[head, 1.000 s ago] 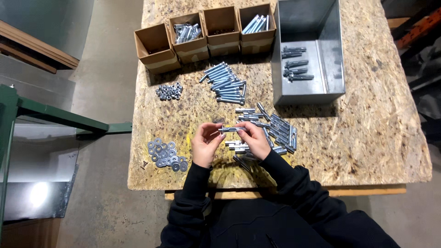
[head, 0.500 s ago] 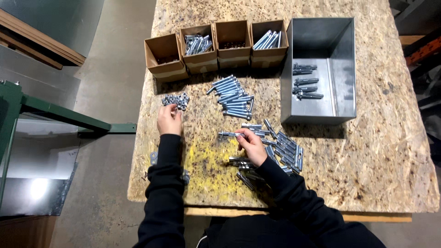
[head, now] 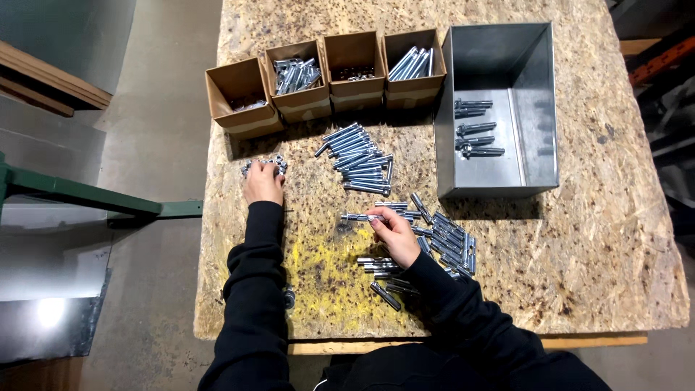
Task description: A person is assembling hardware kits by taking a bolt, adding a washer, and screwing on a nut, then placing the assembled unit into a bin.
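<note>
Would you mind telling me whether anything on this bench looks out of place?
One small metal piece lies alone near the table's front edge, beside the left sleeve, apart from the sorted piles. A yellow stain marks the board.

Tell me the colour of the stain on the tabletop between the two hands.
Yellow, a blotchy patch on the chipboard tabletop; seen in the head view.

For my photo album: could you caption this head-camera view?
Left hand reaches a small nut pile; right hand holds a bolt on the chipboard table.

Bright, even overhead light on board table [head: 615, 239]; short soft shadows; glare patch on floor [head: 51, 311]; corners dim, sharp focus.
</note>
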